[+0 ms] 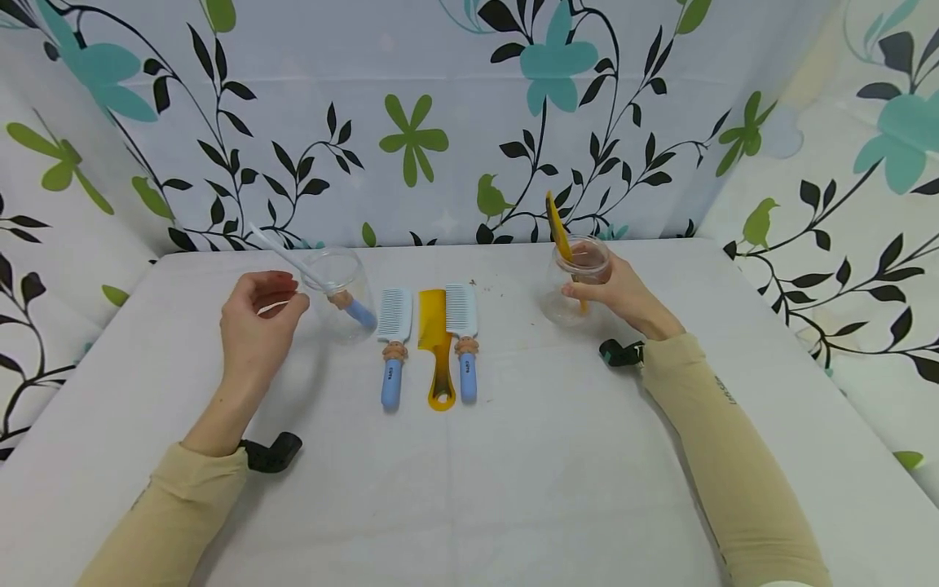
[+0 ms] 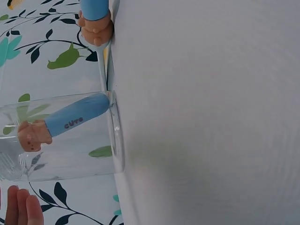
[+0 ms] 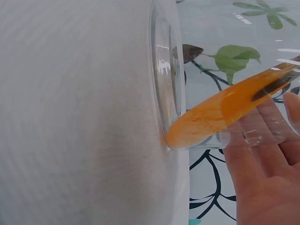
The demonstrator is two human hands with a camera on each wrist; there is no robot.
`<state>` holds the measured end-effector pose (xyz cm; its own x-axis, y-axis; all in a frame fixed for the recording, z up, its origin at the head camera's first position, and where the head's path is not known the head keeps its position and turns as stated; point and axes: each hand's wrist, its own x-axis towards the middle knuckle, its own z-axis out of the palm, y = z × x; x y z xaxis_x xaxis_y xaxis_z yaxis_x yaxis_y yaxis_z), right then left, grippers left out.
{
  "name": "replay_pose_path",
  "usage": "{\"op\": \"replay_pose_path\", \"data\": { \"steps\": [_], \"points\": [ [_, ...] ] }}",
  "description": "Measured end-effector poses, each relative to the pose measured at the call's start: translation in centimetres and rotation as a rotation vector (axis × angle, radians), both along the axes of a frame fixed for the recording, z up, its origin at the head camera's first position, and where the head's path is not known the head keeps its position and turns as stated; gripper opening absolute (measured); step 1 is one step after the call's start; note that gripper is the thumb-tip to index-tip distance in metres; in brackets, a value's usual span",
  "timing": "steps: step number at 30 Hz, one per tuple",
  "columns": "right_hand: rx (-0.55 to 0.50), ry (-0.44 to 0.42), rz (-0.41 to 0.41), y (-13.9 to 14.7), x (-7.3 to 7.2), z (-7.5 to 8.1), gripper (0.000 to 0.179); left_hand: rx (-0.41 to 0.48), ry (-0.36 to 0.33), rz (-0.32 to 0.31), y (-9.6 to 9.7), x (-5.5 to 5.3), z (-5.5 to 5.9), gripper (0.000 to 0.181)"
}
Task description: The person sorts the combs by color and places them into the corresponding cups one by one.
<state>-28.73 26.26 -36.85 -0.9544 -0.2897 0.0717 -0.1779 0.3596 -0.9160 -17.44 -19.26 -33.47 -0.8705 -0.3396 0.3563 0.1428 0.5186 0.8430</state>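
A clear plastic jar [image 1: 339, 265] at the left holds a comb with a blue handle [image 2: 77, 115] and a brown bear figure. The comb leans, its pale head [image 1: 282, 251] sticking out over the rim. My left hand [image 1: 258, 322] is beside this jar with bent fingers and nothing between them; the left wrist view shows its fingertips [image 2: 33, 211] just off the jar's mouth. With thumb in front and fingers behind, my right hand [image 1: 623, 293] grips a second clear jar [image 1: 561, 306] around its upper part. A yellow-orange comb [image 1: 559, 228] stands tilted inside it, its handle [image 3: 206, 117] down at the base.
Between the jars lie a blue-handled comb [image 1: 393, 350], a yellow comb [image 1: 434, 326] and another blue-handled comb [image 1: 466, 350], side by side. The last overlaps the yellow one. A white cloth [image 1: 455, 489] covers the table; a patterned curtain [image 1: 293, 98] hangs behind its far edge.
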Motion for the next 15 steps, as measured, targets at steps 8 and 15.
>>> {"op": "replay_pose_path", "data": {
  "steps": [8,15],
  "points": [
    [-0.007,-0.015,-0.004,0.13,0.22,0.32,0.066,0.006,-0.112,-0.149,0.31,-0.23,-0.67,0.069],
    [0.018,-0.016,-0.006,0.19,0.38,0.40,0.066,-0.018,-0.138,-0.191,0.63,-0.59,-0.91,0.082]
  ]
}}
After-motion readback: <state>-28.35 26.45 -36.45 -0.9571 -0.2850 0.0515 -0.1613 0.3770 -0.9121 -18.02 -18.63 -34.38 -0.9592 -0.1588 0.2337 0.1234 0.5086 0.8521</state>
